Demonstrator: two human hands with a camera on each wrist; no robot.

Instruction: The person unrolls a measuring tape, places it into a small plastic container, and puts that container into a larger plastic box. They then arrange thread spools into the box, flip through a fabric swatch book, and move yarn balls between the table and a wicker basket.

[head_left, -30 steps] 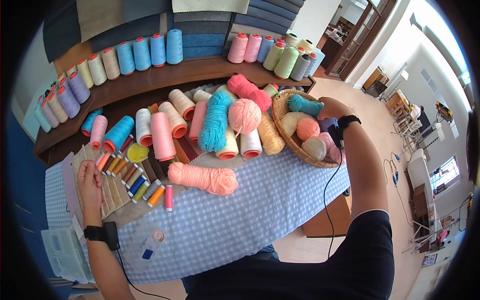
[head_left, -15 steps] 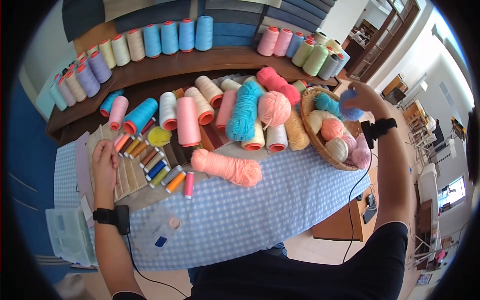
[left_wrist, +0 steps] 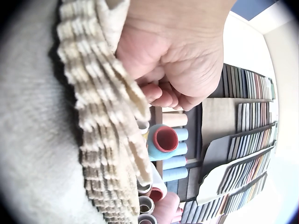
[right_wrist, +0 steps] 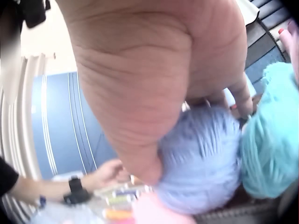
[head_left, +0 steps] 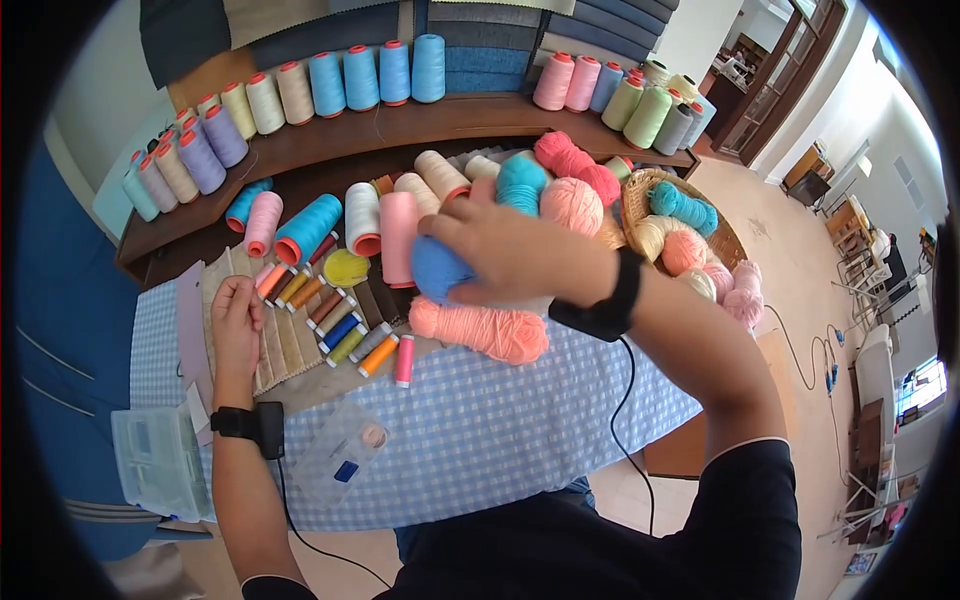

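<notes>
My right hand (head_left: 520, 250) grips a blue ball of yarn (head_left: 440, 270) over the middle of the table. In the head view the ball overlaps a standing pink thread cone (head_left: 398, 235) and the peach skein (head_left: 485, 332). The right wrist view shows the thumb along one side of the blue ball (right_wrist: 201, 158), with a turquoise skein (right_wrist: 271, 135) close beside it. My left hand (head_left: 237, 325) rests at the beige fabric swatches (head_left: 285, 350), left of a row of small thread spools (head_left: 345, 345). Its fingers are loosely curled (left_wrist: 161, 95) and hold nothing visible.
A wicker basket (head_left: 735, 235) of yarn balls stands at the right edge. Cones of thread (head_left: 328, 85) line the raised shelf behind. On the checked tablecloth (head_left: 480, 430) lies a clear plastic pouch (head_left: 345, 450), and a clear box (head_left: 155, 465) sits at the left corner.
My right hand has lifted the blue ball of yarn from the basket and carried it left over the table's middle. The left hand stays by the swatches. The head view has shifted slightly.
</notes>
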